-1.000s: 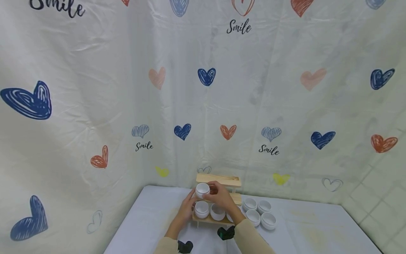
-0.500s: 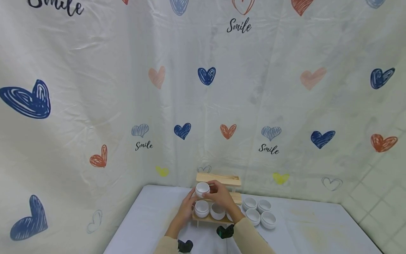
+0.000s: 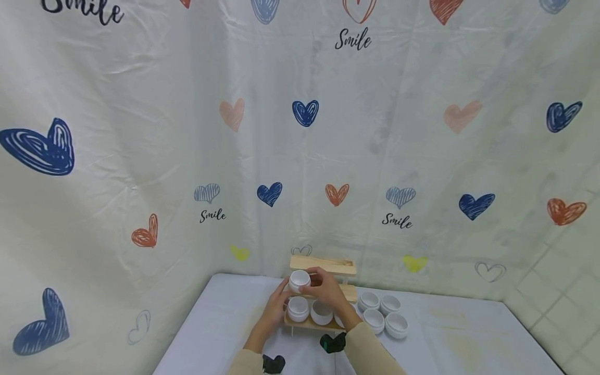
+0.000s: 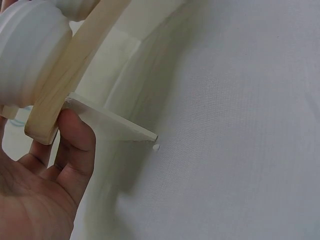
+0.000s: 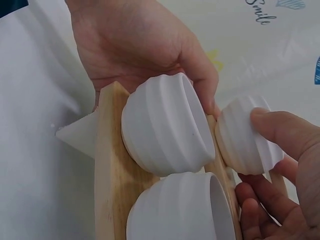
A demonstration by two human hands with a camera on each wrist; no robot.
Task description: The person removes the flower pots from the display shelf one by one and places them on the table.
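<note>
A tiered wooden stand [image 3: 323,264] with white legs stands at the back of the table. My right hand [image 3: 330,292] pinches a small white ribbed cup [image 5: 240,137] at the left end of the middle tier, thumb on its side. My left hand [image 3: 273,311] grips the stand's left end; in the left wrist view its curled fingers [image 4: 77,145] meet the wooden board [image 4: 80,65] beside a white leg [image 4: 112,117]. Along the lowest tier sit white cups, one at the left [image 3: 298,309] and another beside it [image 3: 322,312]. A third is partly hidden by my right wrist.
Several more white cups [image 3: 396,326] are grouped on the white-covered table [image 3: 450,344], just right of the stand. Behind the table hangs a pale curtain [image 3: 351,156] printed with hearts and "Smile". The top tier stands close to it.
</note>
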